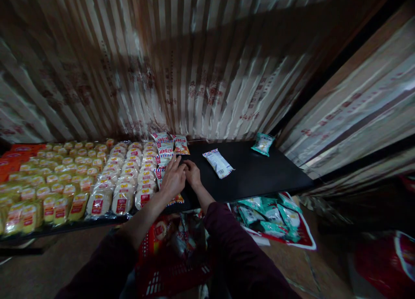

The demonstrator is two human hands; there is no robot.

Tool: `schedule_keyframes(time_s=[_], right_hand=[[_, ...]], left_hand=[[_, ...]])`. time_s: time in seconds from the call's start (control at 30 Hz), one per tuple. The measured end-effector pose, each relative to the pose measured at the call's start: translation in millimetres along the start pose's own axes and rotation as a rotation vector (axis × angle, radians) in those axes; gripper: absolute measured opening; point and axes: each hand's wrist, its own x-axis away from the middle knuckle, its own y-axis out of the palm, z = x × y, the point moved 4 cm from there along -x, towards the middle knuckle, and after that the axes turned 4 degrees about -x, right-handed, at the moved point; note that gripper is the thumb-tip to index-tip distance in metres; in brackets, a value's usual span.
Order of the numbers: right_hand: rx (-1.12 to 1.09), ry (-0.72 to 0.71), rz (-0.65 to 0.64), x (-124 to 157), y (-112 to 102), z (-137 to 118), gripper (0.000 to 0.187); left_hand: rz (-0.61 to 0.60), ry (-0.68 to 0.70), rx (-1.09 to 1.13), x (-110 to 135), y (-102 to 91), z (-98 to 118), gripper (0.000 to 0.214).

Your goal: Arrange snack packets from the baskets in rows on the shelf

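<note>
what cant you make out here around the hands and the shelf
All in the head view:
- left hand: covers part of the striped packets; grip unclear.
- right hand: fingertips hidden behind the left hand.
- white packet: print too small to read.
- red basket: contents dark, blocked by the forearms.
- yellow packets: row cut off by the left edge.

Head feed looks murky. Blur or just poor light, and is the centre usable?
Head view: dim overall, lower corners in shadow; the striped wall is streaked by motion blur and bowed by the wide lens. Head view, centre: left hand, right hand and white packet on the black shelf are fairly sharp.
</note>
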Motion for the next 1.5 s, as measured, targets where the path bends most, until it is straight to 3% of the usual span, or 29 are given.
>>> schedule_keyframes(time_s=[0.13,0.33,0.5,0.63,0.77,0.83,0.93,0.97,1.03,1.07,1.2,1.37,1.5], right_hand=[[-0.18,0.025,0.005,29,-6,11,0.031],[-0.213,-0.031,-0.012,68,-24,13,0.034],[-0.16,-0.087,-0.059,104,-33,4,0.038],[-0.029,-0.128,-0.124,154,-39,2,0.045],[0.116,-0.197,-0.217,209,-39,11,0.048],[0.193,-0.124,-0.145,223,-40,22,0.049],[0.318,0.147,0.049,229,-43,45,0.048],[0.341,0.25,0.079,230,-43,53,0.05],[0.344,0.406,0.057,233,-42,65,0.056],[0.335,0.443,0.016,235,-40,68,0.059],[0.26,0.454,-0.176,249,-26,70,0.067],[0.174,0.514,-0.373,272,-1,71,0.057],[0.126,0.5,-0.479,280,6,67,0.05]], left_hand=[[-0.044,0.041,0.067,39,11.2,34,0.04],[-0.118,0.034,0.14,84,30.3,56,0.049],[-0.139,0.029,0.216,120,37.3,64,0.05],[-0.172,-0.013,0.291,169,39.7,65,0.046],[-0.346,-0.056,0.412,218,47.0,62,0.041],[-0.407,-0.098,0.504,234,54.3,58,0.046],[-0.439,-0.328,0.676,249,74.6,44,0.054],[-0.441,-0.49,0.74,255,83.8,36,0.051],[-0.467,-0.962,0.872,275,103.4,16,0.038],[-0.497,-1.063,0.885,282,110.2,10,0.032],[-0.505,-1.258,0.951,302,118.4,-10,0.03],[-0.488,-1.29,1.099,305,111.7,-12,0.048],[-0.462,-1.336,1.208,306,111.6,-10,0.052]])
